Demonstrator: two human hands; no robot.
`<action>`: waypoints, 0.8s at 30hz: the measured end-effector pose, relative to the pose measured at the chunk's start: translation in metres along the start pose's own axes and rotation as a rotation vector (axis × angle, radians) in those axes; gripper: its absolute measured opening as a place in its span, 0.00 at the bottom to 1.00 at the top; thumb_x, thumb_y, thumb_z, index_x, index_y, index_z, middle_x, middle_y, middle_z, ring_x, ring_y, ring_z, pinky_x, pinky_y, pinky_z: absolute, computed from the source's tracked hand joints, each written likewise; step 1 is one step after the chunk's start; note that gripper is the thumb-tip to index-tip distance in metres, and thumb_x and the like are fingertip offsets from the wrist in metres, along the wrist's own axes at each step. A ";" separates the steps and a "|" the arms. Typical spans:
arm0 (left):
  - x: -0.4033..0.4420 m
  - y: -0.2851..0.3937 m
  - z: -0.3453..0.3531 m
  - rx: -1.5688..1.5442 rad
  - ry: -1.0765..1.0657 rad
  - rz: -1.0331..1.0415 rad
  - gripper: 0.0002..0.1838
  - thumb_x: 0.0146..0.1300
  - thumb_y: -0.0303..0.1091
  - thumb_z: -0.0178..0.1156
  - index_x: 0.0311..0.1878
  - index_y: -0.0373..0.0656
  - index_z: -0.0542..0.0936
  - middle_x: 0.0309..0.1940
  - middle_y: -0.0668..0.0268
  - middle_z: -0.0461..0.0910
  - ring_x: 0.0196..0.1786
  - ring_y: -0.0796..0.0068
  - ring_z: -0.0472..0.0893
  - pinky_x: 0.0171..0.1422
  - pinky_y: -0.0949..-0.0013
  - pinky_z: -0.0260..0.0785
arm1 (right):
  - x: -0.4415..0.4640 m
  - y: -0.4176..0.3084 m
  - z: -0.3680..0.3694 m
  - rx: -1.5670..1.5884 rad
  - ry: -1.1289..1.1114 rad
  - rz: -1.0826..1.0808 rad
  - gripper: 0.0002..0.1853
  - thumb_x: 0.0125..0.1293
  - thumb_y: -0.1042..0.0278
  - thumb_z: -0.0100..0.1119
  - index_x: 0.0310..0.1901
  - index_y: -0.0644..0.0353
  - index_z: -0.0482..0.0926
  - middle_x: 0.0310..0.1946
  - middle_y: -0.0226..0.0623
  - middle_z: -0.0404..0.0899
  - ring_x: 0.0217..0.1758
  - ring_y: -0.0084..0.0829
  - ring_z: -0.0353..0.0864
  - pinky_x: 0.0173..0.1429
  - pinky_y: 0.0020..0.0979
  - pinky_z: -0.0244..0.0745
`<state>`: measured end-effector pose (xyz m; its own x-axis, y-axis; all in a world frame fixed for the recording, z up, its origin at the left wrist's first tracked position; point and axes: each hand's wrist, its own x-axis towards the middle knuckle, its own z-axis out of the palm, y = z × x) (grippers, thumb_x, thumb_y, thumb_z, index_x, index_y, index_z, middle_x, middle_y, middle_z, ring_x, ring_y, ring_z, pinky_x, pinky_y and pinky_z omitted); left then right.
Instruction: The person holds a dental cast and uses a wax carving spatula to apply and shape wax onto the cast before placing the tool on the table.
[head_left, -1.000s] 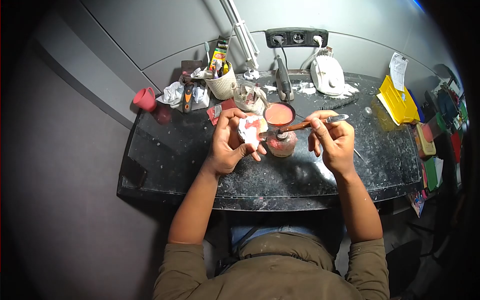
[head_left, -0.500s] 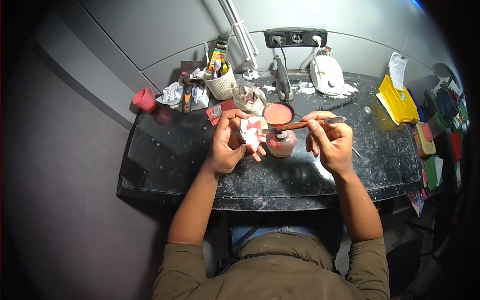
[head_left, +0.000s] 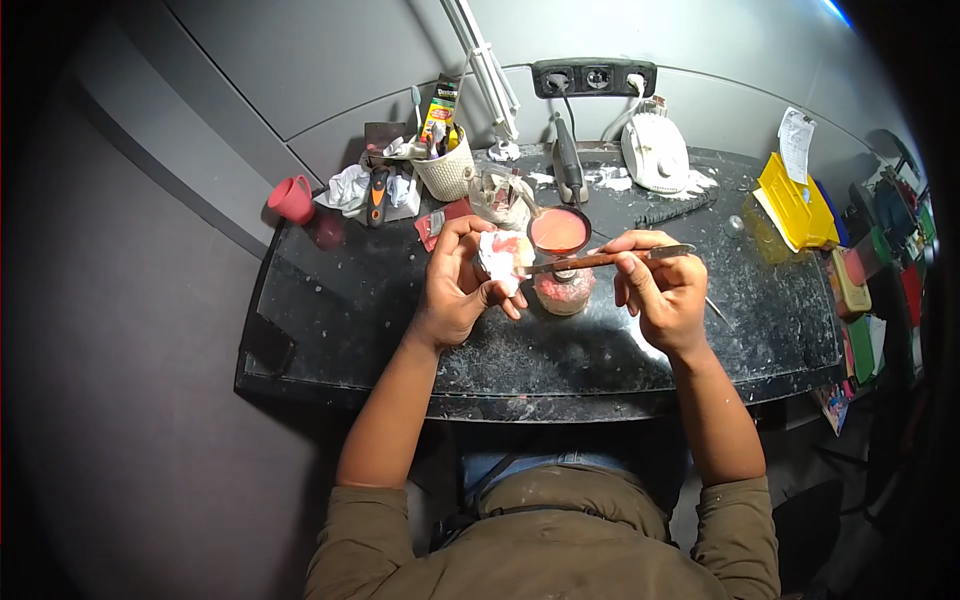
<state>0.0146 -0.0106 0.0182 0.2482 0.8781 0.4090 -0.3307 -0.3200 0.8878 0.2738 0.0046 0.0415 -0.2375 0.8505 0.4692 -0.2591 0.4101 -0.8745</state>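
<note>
My left hand (head_left: 452,292) is closed around a white plaster dental model (head_left: 497,262) with pink wax on it. In my right hand (head_left: 662,296), a wax knife (head_left: 597,261) with a brown wooden handle is pinched between thumb and fingers. The knife lies nearly level, and its left tip is at the model; whether it touches is too small to tell. Just behind the knife, a small round pan (head_left: 558,230) of pink wax sits above a glass burner (head_left: 563,294), partly hidden by the knife.
A woven basket (head_left: 446,172) of tools, a clear container (head_left: 500,200) and a red packet (head_left: 436,222) stand behind my left hand. Farther back are a handpiece (head_left: 568,165) and a white device (head_left: 655,150). A pink cup (head_left: 291,200) is at left, a yellow folder (head_left: 793,205) at right.
The wax knife has shifted slightly down, its tip lower against the model. Both hands keep their grips and have barely moved.
</note>
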 end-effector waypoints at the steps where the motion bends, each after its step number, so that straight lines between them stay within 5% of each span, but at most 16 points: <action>1: 0.000 0.000 -0.001 -0.004 0.002 0.006 0.35 0.62 0.36 0.71 0.63 0.41 0.57 0.48 0.54 0.75 0.36 0.64 0.85 0.35 0.66 0.84 | 0.000 0.002 0.000 -0.032 -0.008 -0.031 0.08 0.71 0.76 0.60 0.40 0.73 0.82 0.36 0.38 0.83 0.24 0.18 0.77 0.26 0.20 0.69; 12: 0.000 -0.002 -0.004 0.032 0.044 0.006 0.34 0.62 0.36 0.70 0.62 0.41 0.59 0.47 0.56 0.75 0.36 0.68 0.85 0.35 0.67 0.84 | 0.000 0.006 -0.005 -0.134 -0.013 -0.147 0.06 0.70 0.79 0.59 0.38 0.74 0.83 0.40 0.41 0.85 0.25 0.19 0.78 0.27 0.21 0.73; 22: 0.000 -0.003 -0.005 0.073 0.039 0.055 0.31 0.62 0.26 0.69 0.62 0.42 0.60 0.52 0.56 0.74 0.41 0.68 0.85 0.41 0.65 0.85 | 0.009 0.001 -0.021 -0.063 0.179 -0.041 0.06 0.72 0.73 0.60 0.39 0.67 0.79 0.23 0.29 0.76 0.19 0.15 0.69 0.24 0.18 0.62; 24: 0.000 -0.003 -0.003 0.111 0.062 0.066 0.34 0.60 0.31 0.72 0.62 0.43 0.61 0.51 0.55 0.76 0.41 0.67 0.84 0.40 0.65 0.85 | 0.009 0.002 -0.020 -0.083 0.180 -0.033 0.06 0.72 0.72 0.61 0.38 0.66 0.79 0.22 0.27 0.76 0.19 0.14 0.70 0.24 0.18 0.62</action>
<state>0.0133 -0.0084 0.0149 0.1714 0.8731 0.4564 -0.2408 -0.4121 0.8788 0.2896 0.0196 0.0418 -0.0566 0.8785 0.4744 -0.1843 0.4578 -0.8698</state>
